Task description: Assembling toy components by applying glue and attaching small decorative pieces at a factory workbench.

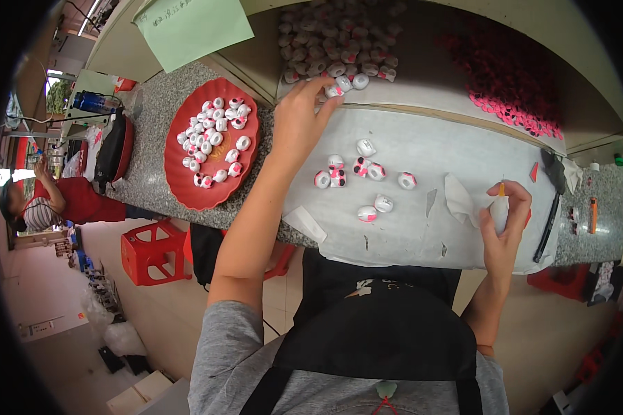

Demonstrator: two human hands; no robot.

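My left hand [301,114] reaches to the front of the shelf heap, with thumb and forefinger closed on a small white-and-pink figurine piece [333,90]. Similar white pieces [343,83] lie right beside its fingertips. In my right hand [505,218] is a small white squeeze bottle [499,209] with an orange tip, held upright above the right part of the white sheet [408,238]. Several white, pink and black pieces [375,171] are spread over the middle of this sheet, some touching each other in small clusters.
On the left, a red scalloped plate [175,181] carries more pieces. Behind the sheet, the shelf holds a heap of white pieces [325,45] and many small pink parts [512,111]. A crumpled tissue [457,197] and black pen [548,228] lie at right. A person [76,200] is far left.
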